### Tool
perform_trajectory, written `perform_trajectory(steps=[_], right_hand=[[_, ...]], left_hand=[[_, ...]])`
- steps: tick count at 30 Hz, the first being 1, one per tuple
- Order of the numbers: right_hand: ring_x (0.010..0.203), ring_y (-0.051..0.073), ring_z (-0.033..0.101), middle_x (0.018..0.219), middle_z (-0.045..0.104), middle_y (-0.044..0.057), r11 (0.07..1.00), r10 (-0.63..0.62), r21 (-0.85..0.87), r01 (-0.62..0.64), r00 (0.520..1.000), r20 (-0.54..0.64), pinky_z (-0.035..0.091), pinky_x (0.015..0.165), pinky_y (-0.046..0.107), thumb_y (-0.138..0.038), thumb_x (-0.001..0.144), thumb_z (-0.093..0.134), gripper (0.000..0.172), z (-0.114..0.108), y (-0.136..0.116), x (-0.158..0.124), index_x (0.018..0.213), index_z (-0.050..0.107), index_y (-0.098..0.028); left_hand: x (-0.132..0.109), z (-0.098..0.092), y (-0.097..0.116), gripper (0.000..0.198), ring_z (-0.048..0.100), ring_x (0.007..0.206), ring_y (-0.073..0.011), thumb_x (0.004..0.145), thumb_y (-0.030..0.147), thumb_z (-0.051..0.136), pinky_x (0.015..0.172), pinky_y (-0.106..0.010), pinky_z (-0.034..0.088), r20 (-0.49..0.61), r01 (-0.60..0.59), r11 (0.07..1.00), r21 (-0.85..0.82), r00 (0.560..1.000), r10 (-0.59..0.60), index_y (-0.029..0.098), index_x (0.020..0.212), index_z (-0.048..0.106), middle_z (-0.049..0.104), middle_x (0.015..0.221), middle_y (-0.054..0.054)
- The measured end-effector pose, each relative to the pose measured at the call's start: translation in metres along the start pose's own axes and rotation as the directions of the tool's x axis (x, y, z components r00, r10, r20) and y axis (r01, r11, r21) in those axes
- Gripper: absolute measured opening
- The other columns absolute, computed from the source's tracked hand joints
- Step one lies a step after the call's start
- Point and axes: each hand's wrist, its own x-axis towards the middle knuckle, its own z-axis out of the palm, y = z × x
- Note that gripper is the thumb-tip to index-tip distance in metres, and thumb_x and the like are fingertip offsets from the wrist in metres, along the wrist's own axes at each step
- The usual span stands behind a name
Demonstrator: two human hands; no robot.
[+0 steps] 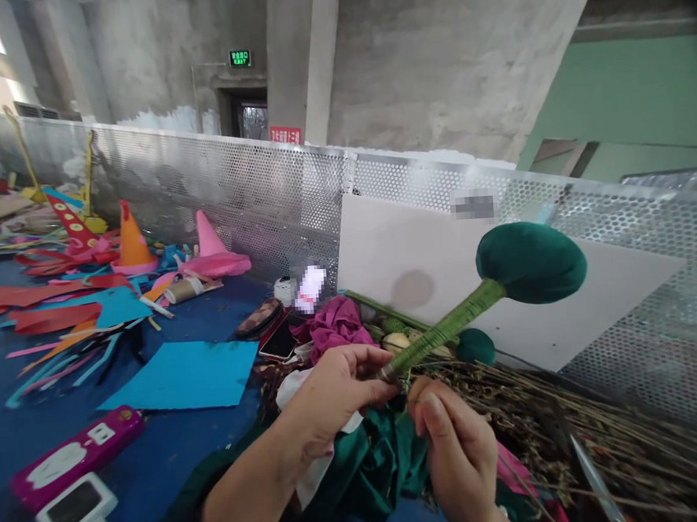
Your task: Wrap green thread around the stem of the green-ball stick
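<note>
My left hand point(347, 379) is closed around the lower end of a green-wrapped stick point(441, 330). The stick slants up to the right and carries a dark green cloth-covered ball point(531, 262) on its top. Just below that end, my right hand point(454, 443) is pinched shut; a thin yellowish-green strand shows near its fingertips, but what it grips is unclear. Under both hands lies crumpled dark green cloth point(390, 463). Another dark green ball point(476, 347) rests behind the stick.
Dried plant stalks point(539, 399) and scissors point(591, 474) lie at right. On the blue table are a blue sheet point(184, 375), a purple power strip point(80, 455), a white device point(77, 510), magenta cloth point(337, 325) and an orange cone point(133, 239). A perforated metal barrier point(219, 182) runs behind.
</note>
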Motion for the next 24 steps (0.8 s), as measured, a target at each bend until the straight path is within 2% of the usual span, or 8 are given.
perform_trajectory(steps=[3,6,9,11,15,19,21,24], right_hand=[[0.055,0.01,0.04,0.061,0.04,-0.003,0.983,-0.059,-0.17,0.07,0.996,0.068,0.03,0.052,0.024,-0.015,0.098,0.038,0.031,0.0,-0.003,-0.003,0.067,0.041,-0.02],[0.052,0.01,0.039,0.06,0.038,-0.003,0.949,-0.073,-0.301,0.092,0.995,0.074,0.028,0.051,0.025,-0.015,0.097,0.04,0.029,0.004,-0.005,-0.008,0.068,0.04,-0.02],[0.051,0.012,0.039,0.06,0.04,-0.002,0.919,-0.121,-0.372,0.13,0.992,0.048,0.028,0.049,0.027,-0.02,0.097,0.042,0.028,0.008,-0.006,-0.01,0.069,0.042,-0.022],[0.05,0.013,0.039,0.059,0.04,-0.002,0.914,-0.148,-0.376,0.152,0.988,0.038,0.028,0.047,0.027,-0.022,0.097,0.041,0.029,0.01,-0.009,-0.009,0.068,0.043,-0.022],[0.054,0.012,0.044,0.062,0.047,0.0,0.948,-0.139,-0.268,0.175,0.979,0.148,0.034,0.05,0.026,-0.017,0.097,0.038,0.028,0.001,-0.017,0.003,0.071,0.047,-0.02],[0.076,0.016,0.061,0.079,0.062,0.005,0.982,-0.084,-0.152,0.114,0.978,0.192,0.049,0.068,0.028,-0.013,0.097,0.04,0.023,-0.017,-0.021,0.016,0.081,0.056,-0.019],[0.086,0.017,0.063,0.088,0.064,0.006,0.983,-0.056,-0.164,0.088,0.98,0.191,0.05,0.075,0.029,-0.012,0.096,0.043,0.021,-0.024,-0.02,0.021,0.084,0.059,-0.02],[0.091,0.018,0.061,0.094,0.063,0.007,0.963,-0.05,-0.255,0.093,0.984,0.172,0.049,0.073,0.028,-0.014,0.093,0.05,0.019,-0.031,-0.018,0.027,0.084,0.065,-0.021]], left_hand=[[0.003,0.001,-0.004,0.036,0.055,0.059,-0.009,0.057,0.014,0.073,0.054,-0.02,0.04,-0.026,-0.051,0.998,0.028,0.998,0.052,0.01,0.093,0.07,0.071,0.077,-0.004],[0.004,0.005,-0.007,0.043,0.063,0.077,-0.0169,0.058,0.012,0.07,0.064,-0.024,0.048,-0.079,-0.106,0.987,0.121,0.99,0.116,0.012,0.101,0.068,0.072,0.085,-0.006],[0.003,0.007,-0.008,0.042,0.065,0.094,-0.0218,0.06,0.01,0.067,0.075,-0.028,0.051,-0.108,-0.16,0.95,0.269,0.975,0.195,0.014,0.102,0.068,0.073,0.095,-0.007],[0.001,0.007,-0.01,0.034,0.065,0.093,-0.0221,0.063,0.011,0.065,0.079,-0.03,0.051,-0.098,-0.177,0.911,0.372,0.969,0.228,0.015,0.097,0.069,0.074,0.096,-0.006],[0.0,0.005,-0.012,0.025,0.066,0.088,-0.022,0.069,0.014,0.062,0.08,-0.032,0.05,-0.059,-0.206,0.785,0.585,0.954,0.294,0.018,0.092,0.071,0.074,0.093,-0.004],[-0.004,0.007,-0.01,0.024,0.066,0.092,-0.0216,0.072,0.012,0.06,0.08,-0.03,0.047,-0.032,-0.221,0.638,0.738,0.933,0.359,0.022,0.092,0.071,0.075,0.095,-0.001],[-0.005,0.009,-0.009,0.023,0.067,0.09,-0.0219,0.075,0.014,0.062,0.077,-0.03,0.046,-0.018,-0.208,0.563,0.8,0.929,0.369,0.024,0.093,0.071,0.075,0.094,0.0],[-0.007,0.011,-0.01,0.022,0.068,0.089,-0.0232,0.078,0.018,0.064,0.075,-0.031,0.044,0.0,-0.181,0.454,0.873,0.929,0.371,0.027,0.097,0.071,0.076,0.095,0.001]])
